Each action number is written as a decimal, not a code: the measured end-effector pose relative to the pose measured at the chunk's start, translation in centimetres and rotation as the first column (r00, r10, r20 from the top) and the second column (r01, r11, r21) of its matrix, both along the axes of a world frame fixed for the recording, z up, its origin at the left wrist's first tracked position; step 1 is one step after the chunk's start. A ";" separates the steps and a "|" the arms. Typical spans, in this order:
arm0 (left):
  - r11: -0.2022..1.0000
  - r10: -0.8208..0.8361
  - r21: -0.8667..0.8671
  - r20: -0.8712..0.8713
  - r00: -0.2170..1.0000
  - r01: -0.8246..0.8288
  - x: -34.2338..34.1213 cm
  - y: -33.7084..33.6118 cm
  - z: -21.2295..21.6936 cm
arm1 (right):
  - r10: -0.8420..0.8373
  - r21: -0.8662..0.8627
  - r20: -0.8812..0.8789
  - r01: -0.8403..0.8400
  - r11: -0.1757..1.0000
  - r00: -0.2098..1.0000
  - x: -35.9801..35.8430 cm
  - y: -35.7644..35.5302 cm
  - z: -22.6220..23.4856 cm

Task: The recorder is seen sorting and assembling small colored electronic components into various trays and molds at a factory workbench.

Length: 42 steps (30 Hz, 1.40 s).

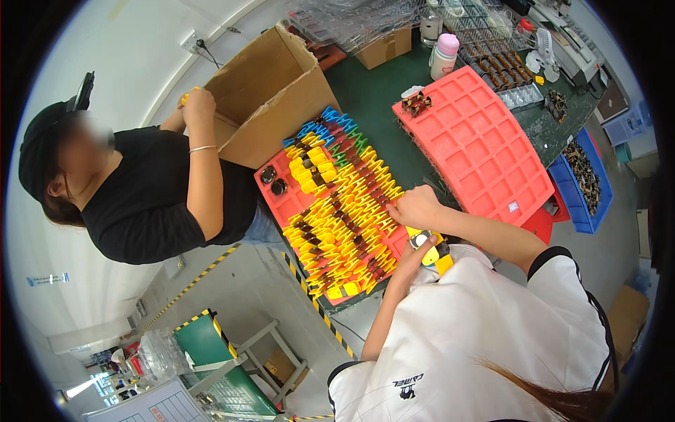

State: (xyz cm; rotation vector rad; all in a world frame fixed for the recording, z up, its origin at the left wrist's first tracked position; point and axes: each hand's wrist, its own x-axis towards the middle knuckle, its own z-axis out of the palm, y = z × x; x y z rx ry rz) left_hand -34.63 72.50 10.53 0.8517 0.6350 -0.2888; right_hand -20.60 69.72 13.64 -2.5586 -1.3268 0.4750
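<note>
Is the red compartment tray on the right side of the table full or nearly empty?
Nearly empty. The red tray shows bare compartments almost throughout; only one small dark cluster of parts sits in a cell near its far corner.

A: Upper centre of frame?
B: Open cardboard box (271, 91); a co-worker in a black shirt (151, 200) at centre left reaches to its edge.
A: Right side?
B: Mostly bare red compartment tray (478, 151), blue bin (589, 184) of small dark parts beside it, pink-capped bottle (444, 56) above, all on the green bench (369, 98).
</note>
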 end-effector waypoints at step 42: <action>0.965 -0.088 0.252 0.071 0.994 0.068 -0.3 -0.7 -1.7 | 0.014 0.047 -0.506 0.012 0.999 0.863 6.4 -1.5 4.7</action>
